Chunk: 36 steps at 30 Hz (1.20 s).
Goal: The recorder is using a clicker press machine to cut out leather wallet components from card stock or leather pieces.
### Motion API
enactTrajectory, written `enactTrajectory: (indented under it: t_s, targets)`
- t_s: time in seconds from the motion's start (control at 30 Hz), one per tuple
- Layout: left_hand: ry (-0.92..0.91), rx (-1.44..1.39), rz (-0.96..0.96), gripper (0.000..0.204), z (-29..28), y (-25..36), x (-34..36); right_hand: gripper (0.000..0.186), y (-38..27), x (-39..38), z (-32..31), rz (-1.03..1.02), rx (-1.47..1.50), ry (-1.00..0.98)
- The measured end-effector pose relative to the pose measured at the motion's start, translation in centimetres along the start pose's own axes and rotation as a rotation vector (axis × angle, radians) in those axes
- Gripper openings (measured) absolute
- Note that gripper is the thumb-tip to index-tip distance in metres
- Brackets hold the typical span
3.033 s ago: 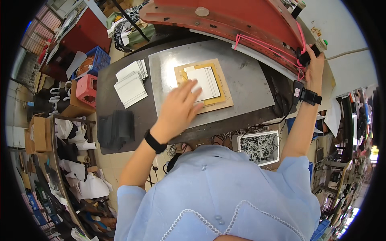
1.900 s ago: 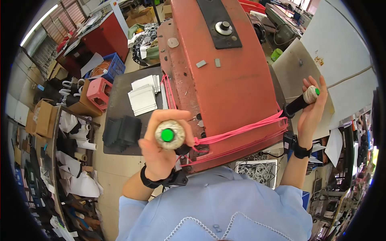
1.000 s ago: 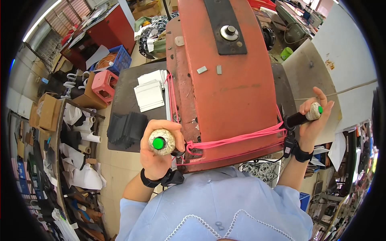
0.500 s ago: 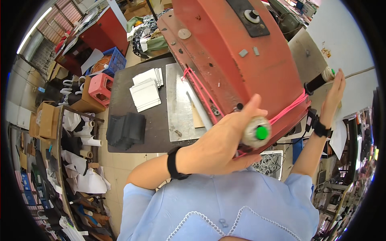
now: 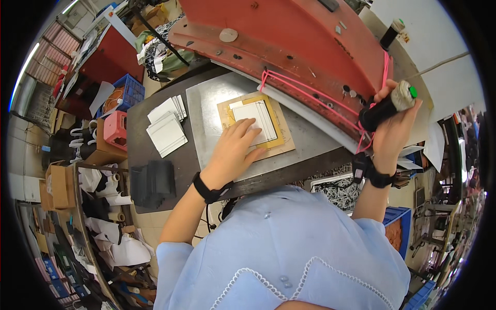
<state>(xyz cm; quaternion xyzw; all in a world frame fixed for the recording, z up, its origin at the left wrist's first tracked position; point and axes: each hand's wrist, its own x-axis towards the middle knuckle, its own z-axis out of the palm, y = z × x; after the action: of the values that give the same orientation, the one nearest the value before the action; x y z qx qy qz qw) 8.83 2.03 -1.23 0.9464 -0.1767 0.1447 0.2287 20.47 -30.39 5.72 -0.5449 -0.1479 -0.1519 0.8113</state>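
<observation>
Left hand (image 5: pixel 232 150) flat on one white sheet (image 5: pixel 256 120), right hand (image 5: pixel 393 129) gripping black handle (image 5: pixel 385 106)

The left hand (image 5: pixel 233 150) lies flat on a stack of white rectangular sheets (image 5: pixel 257 122), which sits in a yellow-edged cardboard frame (image 5: pixel 279 142) on a grey metal plate (image 5: pixel 206 111). The right hand (image 5: pixel 393 129) is closed around a black handle with a pale knob and green button (image 5: pixel 388 105), at the edge of a large red swinging press head (image 5: pixel 289 36). Pink cord (image 5: pixel 305 88) runs along that edge, apparently looped there. Two piles of white cards (image 5: pixel 166 126) lie left of the plate, beside a black stack (image 5: pixel 152 181).
</observation>
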Motion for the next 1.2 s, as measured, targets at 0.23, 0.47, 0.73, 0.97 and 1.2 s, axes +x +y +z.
enactTrajectory:
  t_s: [0.23,0.47,0.73,0.97,1.2]
  targets:
    - [0.006,0.447,0.131,0.028,3.2,-1.2,-0.3,0.049,1.9,1.0,-0.2,-0.228,-0.638,0.285]
    - [0.125,0.272,0.058,0.023,2.4,-2.1,0.7,0.034,6.7,-4.6,3.9,0.324,-0.350,-0.314]
    - [0.167,0.155,0.164,0.027,1.3,0.0,-0.1,0.033,11.5,-5.2,9.0,0.916,-0.209,-0.611]
    - [0.411,-0.602,-0.471,0.029,-1.2,-1.0,-1.0,0.025,12.2,-6.6,9.2,0.649,-0.255,-0.736]
    - [-0.035,-1.203,-0.690,0.048,-2.9,-2.3,-1.2,0.035,10.7,-7.4,9.4,0.603,-0.212,-0.696]
